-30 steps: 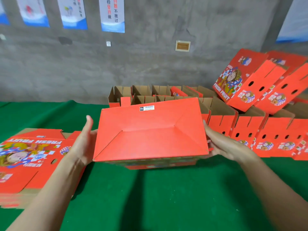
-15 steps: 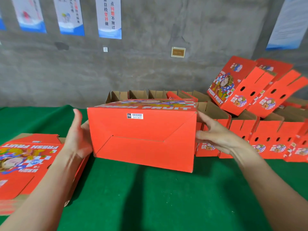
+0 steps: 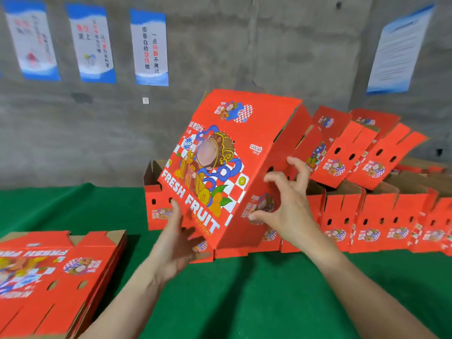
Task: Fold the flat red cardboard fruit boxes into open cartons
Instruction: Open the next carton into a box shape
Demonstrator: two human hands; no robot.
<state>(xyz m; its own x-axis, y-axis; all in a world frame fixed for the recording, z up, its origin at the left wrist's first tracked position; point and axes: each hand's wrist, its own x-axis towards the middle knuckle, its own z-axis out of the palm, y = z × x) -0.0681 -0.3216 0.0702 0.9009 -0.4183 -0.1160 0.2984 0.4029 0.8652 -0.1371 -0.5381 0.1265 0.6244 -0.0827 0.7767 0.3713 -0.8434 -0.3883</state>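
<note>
A folded red fruit carton [image 3: 220, 167] with "FRESH FRUIT" print tilts in the air over the back row, its printed face toward me and its open flaps pointing up right. My left hand [image 3: 173, 243] is below its lower left edge, fingers straight and touching the cardboard. At the carton's right side is my right hand [image 3: 288, 206], its fingers spread and loosely bent against the perforated side panel without closing round it. A stack of flat red boxes [image 3: 56, 272] lies at the left on the green table [image 3: 244, 302].
Several folded open cartons [image 3: 381, 216] stand in a row along the back right. More cartons [image 3: 342, 148] lean tilted on top of them toward the wall. The grey concrete wall behind carries posters [image 3: 149, 47].
The carton has gone up and away from me, turning from its plain red bottom to its printed face. Both hands have loosened from its sides and now trail below it.
</note>
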